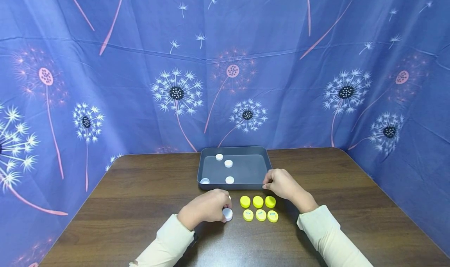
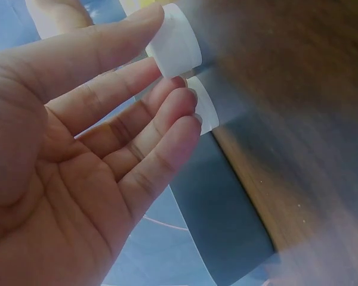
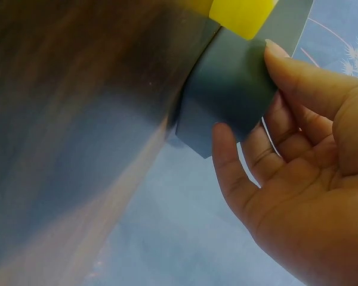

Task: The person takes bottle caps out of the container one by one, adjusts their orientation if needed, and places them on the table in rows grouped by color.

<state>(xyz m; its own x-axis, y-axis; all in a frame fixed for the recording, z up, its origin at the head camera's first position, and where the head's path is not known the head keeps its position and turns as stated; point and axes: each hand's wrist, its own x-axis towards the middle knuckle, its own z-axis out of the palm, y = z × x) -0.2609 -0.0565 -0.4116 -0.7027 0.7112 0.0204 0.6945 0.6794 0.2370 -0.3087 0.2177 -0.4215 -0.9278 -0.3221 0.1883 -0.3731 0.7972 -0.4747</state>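
In the head view my left hand (image 1: 210, 205) is at a white bottle cap (image 1: 227, 214) on the table, left of the yellow caps. The left wrist view has thumb and index finger pinching this white cap (image 2: 178, 42); another white cap (image 2: 204, 106) stands just beyond the curled fingertips. My right hand (image 1: 283, 184) holds the front right corner of a dark grey tray (image 1: 232, 187). Its thumb lies over the near wall of the tray (image 3: 227, 95), with other fingers behind the rim. Inside the tray lie several white caps (image 1: 228, 164), spread out.
Two rows of yellow caps (image 1: 258, 202) lie on the table between the hands, in front of the tray; the nearer row bears small blue marks. The brown wooden table (image 1: 140, 189) meets a blue dandelion-print cloth (image 1: 281, 83) at the back and sides.
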